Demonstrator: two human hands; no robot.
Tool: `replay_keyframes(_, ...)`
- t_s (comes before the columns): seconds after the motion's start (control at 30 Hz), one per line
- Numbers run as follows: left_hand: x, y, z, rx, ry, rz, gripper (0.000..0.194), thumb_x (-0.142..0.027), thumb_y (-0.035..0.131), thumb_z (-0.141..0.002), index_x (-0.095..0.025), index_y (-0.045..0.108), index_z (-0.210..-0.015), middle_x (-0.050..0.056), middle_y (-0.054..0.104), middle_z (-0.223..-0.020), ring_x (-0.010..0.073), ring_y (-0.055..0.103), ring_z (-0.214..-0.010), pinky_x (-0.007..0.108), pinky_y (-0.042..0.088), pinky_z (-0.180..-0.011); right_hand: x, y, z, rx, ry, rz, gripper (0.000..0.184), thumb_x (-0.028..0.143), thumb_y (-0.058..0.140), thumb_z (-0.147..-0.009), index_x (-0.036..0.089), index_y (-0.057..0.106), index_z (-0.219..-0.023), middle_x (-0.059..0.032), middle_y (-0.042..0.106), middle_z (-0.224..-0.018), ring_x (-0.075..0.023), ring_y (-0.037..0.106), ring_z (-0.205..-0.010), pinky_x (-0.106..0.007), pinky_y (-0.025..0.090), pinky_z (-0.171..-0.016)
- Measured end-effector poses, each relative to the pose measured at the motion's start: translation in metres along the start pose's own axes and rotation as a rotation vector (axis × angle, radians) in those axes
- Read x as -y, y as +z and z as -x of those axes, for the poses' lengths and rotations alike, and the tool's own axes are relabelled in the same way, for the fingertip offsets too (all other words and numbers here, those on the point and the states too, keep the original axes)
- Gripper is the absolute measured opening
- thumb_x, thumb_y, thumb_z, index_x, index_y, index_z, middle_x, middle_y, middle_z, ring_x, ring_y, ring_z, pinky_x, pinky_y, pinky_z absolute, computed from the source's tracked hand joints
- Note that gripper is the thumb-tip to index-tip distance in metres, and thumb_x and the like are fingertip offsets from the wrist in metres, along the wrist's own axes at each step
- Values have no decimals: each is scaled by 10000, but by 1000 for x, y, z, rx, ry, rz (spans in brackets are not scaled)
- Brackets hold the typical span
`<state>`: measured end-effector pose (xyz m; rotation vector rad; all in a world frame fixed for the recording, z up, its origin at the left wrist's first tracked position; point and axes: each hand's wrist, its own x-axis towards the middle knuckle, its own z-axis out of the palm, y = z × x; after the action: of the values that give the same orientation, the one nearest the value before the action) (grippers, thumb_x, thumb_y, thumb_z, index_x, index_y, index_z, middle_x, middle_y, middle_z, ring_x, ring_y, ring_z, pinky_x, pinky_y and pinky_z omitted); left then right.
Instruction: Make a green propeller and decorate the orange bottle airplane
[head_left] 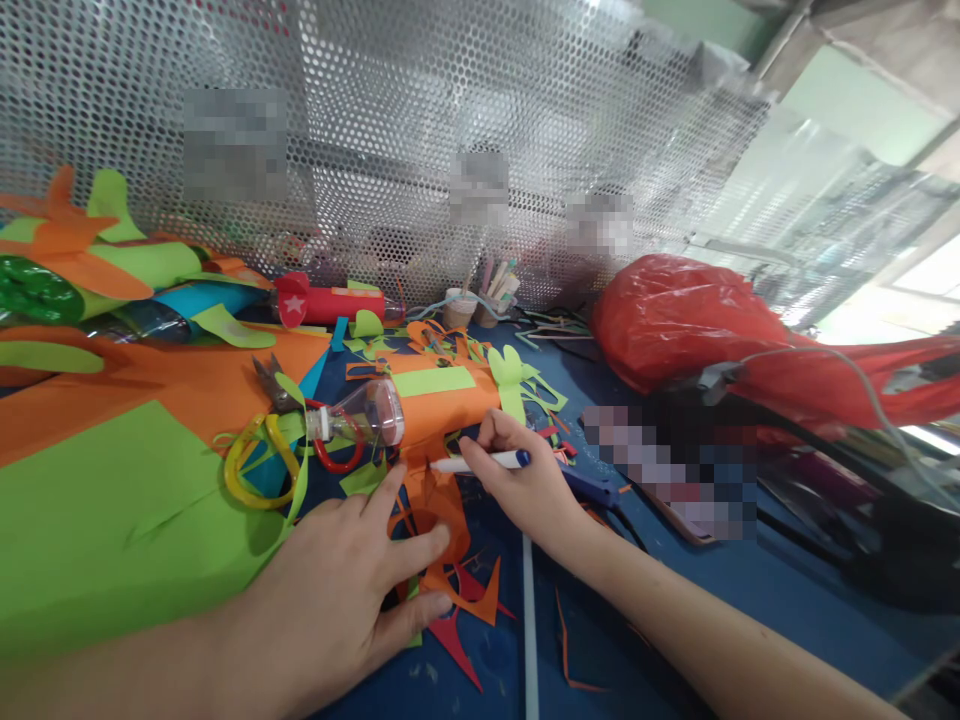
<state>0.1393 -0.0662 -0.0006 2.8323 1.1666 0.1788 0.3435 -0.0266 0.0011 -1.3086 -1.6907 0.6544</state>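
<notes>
Closest to me, the left hand (341, 575) lies with its fingers loosely spread, fingertips at the orange paper piece (442, 495); whether each one presses down, I can't quite tell from here. The right hand (525, 480) pinches a white marker (480, 462) between thumb and fingers, its tip at that same paper, on the blue tabletop (487, 655). Just beyond sits the orange-wrapped bottle (446, 405), on its side, with the yellow-handled scissors (259, 465) left of its neck. Farther back lies a red-wrapped bottle (334, 305), before the perforated metal screen (390, 120).
</notes>
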Motion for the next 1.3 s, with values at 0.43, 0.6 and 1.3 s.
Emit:
replay_keyframes(0.43, 2, 2, 0, -18, 10, -17, 526, -569, 265, -960, -331, 619, -1265, 240, 487, -1390, 376, 656, -1000, 550, 537, -767, 0, 1, 0, -18, -6, -14, 269, 243, 556, -808, 223, 363, -622, 75, 356, -561, -96, 328, -513, -251, 274, -498)
replay_keyframes(0.6, 1, 2, -1, -13, 7, -14, 520, -563, 265, -962, -333, 617, -1267, 247, 479, -1395, 377, 660, -988, 552, 537, -757, -1, 1, -1, -11, -13, -19, 265, 242, 552, -812, 223, 365, -625, 76, 351, -560, -95, 326, -513, -251, 273, -500)
replay_keyframes(1.3, 1, 3, 0, -27, -2, -17, 516, -576, 279, -953, -343, 624, -1258, 214, 504, -1386, 365, 660, -992, 548, 541, -772, -3, 0, -1, -21, -24, 0, 274, 238, 555, -819, 221, 359, -628, 75, 351, -568, -96, 326, -523, -250, 272, -504)
